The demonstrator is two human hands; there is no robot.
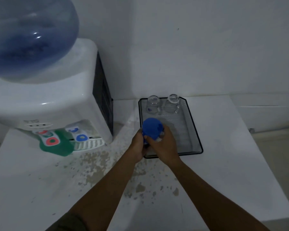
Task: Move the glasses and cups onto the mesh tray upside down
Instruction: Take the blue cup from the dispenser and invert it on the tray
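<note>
The blue cup (152, 129), matte, opaque plastic with a rounded base facing up, is being held upside down over the near left part of the mesh tray (194, 130). Both hands are wrapping around its lower part: the left hand (138, 145) is gripping from the left side, and the right hand (163, 144) is closing over it from the right and front, fingers curled against the wall. Whether its rim is already touching the mesh cannot be told, since the hands are covering it.

The tray is a rectangular black wire-mesh basket with a fine grid floor, low walls and a solid dark rim. At its far end two clear glasses are sitting inverted side by side, the left glass (153, 104) showing a faint blue mark and the right glass (173, 103) showing a thick, shiny base.

The tray is lying on a white countertop (232, 155) whose surface is flaking in brownish patches near the forearms. To the left a glossy white water dispenser (57, 100) is standing, carrying a translucent blue bottle (28, 35), with red and blue ring-marked taps above a slotted drip tray.
</note>
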